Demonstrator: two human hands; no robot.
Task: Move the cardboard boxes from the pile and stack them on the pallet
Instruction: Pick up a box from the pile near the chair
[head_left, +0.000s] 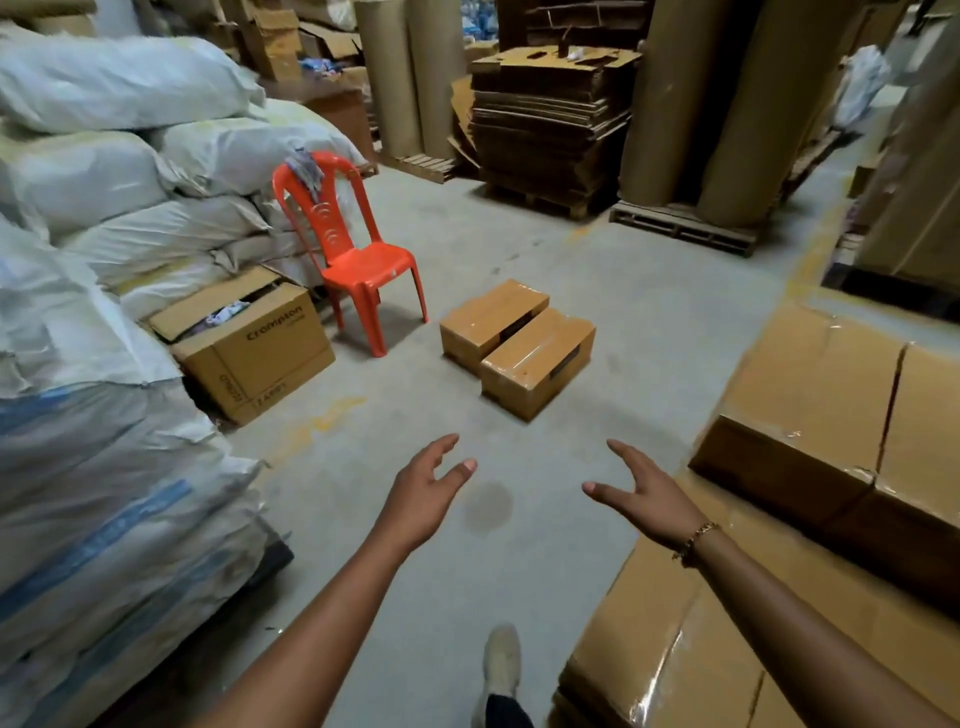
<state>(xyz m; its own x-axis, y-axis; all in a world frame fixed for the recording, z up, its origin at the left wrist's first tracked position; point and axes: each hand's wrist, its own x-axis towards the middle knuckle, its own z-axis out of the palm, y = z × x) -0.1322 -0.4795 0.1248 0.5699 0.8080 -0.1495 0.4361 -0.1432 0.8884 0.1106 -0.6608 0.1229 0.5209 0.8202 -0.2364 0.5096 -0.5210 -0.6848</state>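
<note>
Two taped cardboard boxes sit side by side on the concrete floor ahead, the near box (537, 361) and the far box (493, 319) touching each other. My left hand (423, 493) and my right hand (649, 496) are stretched out in front of me above the floor, palms facing each other, fingers spread and holding nothing. Both hands are well short of the two boxes. At my right stands a stack of taped cardboard boxes (810, 410), with more boxes below it (670, 644). No pallet under that stack is visible.
White sacks (104, 249) are heaped high along the left. An open printed carton (254, 343) and an orange plastic chair (353, 249) stand beside them. At the back are flat cardboard sheets on a pallet (545, 119) and tall paper rolls (727, 114). My shoe (501, 660) is on the floor below.
</note>
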